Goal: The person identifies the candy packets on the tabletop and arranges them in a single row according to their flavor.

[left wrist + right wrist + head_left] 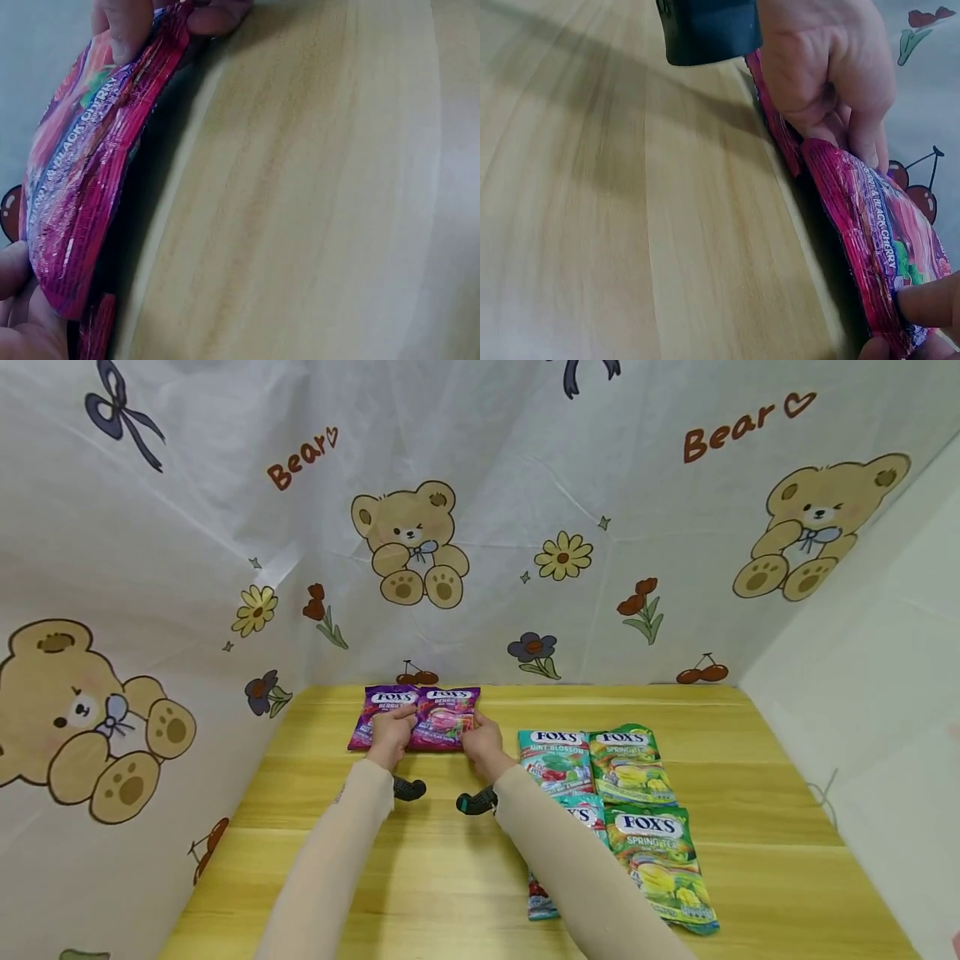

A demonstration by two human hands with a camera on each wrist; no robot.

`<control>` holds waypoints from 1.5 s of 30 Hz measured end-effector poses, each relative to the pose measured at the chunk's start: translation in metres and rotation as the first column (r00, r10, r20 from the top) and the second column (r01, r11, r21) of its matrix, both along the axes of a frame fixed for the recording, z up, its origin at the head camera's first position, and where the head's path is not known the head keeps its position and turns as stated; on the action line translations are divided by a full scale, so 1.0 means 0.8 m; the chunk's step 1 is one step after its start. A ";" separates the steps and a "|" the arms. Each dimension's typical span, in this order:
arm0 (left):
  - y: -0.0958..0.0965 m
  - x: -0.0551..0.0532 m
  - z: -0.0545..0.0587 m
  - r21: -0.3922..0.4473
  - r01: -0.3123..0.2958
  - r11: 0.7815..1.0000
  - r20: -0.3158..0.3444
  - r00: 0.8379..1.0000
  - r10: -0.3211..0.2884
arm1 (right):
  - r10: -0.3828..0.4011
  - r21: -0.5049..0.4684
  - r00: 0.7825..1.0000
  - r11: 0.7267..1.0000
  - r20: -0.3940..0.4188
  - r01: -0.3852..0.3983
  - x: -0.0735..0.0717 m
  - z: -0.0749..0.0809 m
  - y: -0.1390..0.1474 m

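At the far edge of the desk [442, 877] lay two purple packets side by side, each labelled FOX'S, BERRIES.

Item one, the held packet [444, 717]: pinched at its left end between thumb and fingers of the left hand [390, 738], and likewise at its right end by the right hand [483, 746]. Smaller lettering along its lower band read "& BLACK CHERRY" in the right wrist view; the rest was too small or blurred. Whether its underside touched the desk could not be told.

Item two, the left berries packet [377, 705]: immediately beside item one, partly covered by the left hand, which hid most of its artwork.

Items three and four, right of the arms: two green and yellow packets [628, 764], one nearer than the other, both marked FOX'S, SPRING TEA.

Item five: a teal packet [555, 760], FOX'S, MINT BLOSSOM.

Item six: a nearer teal packet [588, 812], largely hidden by the right sleeve [577, 868], its brand cut short and its flavour name concealed.

Backdrop: white cloth [495, 427], printed "Bear".
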State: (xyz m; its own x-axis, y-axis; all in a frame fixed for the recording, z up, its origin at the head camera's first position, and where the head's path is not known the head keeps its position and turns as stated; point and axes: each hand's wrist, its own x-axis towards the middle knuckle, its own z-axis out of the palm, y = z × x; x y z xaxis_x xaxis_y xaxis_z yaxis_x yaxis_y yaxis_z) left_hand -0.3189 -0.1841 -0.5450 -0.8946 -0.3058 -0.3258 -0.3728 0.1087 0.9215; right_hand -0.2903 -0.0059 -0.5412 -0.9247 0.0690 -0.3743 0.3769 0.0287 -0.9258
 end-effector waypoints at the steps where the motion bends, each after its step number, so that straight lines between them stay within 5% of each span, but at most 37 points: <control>1: 0.001 0.000 0.001 0.004 -0.003 1.000 -0.008 1.000 0.003 | -0.005 0.021 1.000 1.000 -0.008 0.005 -0.001 0.001 0.000; 14: 0.008 0.001 0.016 0.004 -0.042 0.999 -0.037 0.998 0.042 | 0.048 0.179 0.999 0.983 0.014 -0.050 -0.013 0.000 0.012; 24: 0.007 0.008 0.021 -0.037 -0.051 0.998 -0.067 0.997 0.048 | 0.106 0.148 0.994 0.984 -0.028 -0.101 -0.003 0.005 0.025; 29: 0.006 0.023 0.022 0.088 -0.076 0.993 -0.095 0.992 0.084 | 0.148 0.115 0.989 0.983 -0.020 -0.144 0.005 0.006 0.038; 35: 0.003 0.044 0.027 0.303 -0.050 0.952 -0.086 0.993 0.080 | 0.258 0.004 0.965 0.966 -0.043 -0.258 0.018 0.013 0.055; 45: 0.025 0.082 0.023 0.331 0.095 0.939 -0.063 0.995 -0.079 | 0.385 -0.048 0.921 0.921 -0.055 -0.387 0.053 0.024 0.086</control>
State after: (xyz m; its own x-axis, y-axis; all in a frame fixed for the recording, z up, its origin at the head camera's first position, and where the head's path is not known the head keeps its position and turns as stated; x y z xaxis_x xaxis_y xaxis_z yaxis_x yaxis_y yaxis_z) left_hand -0.2536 -0.1640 -0.5265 -0.9301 -0.1075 -0.3513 -0.3297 -0.1779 0.9272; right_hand -0.2478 0.0630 -0.5220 -0.8908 -0.3168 -0.3257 0.3062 0.1109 -0.9455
